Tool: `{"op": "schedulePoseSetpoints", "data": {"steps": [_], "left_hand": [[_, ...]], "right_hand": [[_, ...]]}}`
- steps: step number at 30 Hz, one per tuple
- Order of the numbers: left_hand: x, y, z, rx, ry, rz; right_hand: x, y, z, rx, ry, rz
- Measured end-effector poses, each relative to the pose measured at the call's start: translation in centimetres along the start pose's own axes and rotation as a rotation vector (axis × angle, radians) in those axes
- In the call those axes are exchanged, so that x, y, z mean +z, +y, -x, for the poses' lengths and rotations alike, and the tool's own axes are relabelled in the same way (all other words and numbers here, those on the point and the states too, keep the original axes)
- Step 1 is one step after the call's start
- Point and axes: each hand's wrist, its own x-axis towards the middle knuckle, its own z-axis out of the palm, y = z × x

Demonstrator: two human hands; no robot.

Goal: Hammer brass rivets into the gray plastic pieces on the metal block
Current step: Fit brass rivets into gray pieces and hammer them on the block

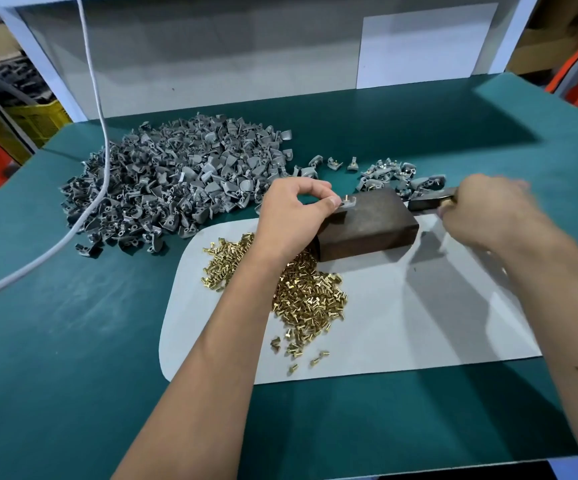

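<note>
- Your left hand (292,216) pinches a small gray plastic piece (347,202) on the dark metal block's (370,225) top left corner; a brass rivet (346,197) stands upright in it.
- Your right hand (485,213), blurred, grips the hammer (431,200) just right of the block.

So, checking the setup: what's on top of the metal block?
One gray plastic piece with a brass rivet standing in it, pinched by the left hand on the metal block. The fingertips cover the piece's left end.

A white cable (102,133) crosses the green table (72,341); yellow crate (38,121) behind.
</note>
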Motion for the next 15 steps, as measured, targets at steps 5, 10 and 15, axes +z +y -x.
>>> {"op": "schedulePoseSetpoints", "data": {"steps": [5,10,15], "left_hand": [[0.1,0.1,0.0,-0.001,0.007,0.026],[0.2,0.4,0.1,-0.006,0.030,0.110],[0.2,0.4,0.1,-0.008,0.064,0.152]], "right_hand": [[-1.0,-2.9,1.6,-0.438,0.211,-0.359],[-0.9,-5.7,2.1,-0.665,0.019,-0.588],[0.2,-5.6,0.5,-0.612,-0.125,-0.798]]}}
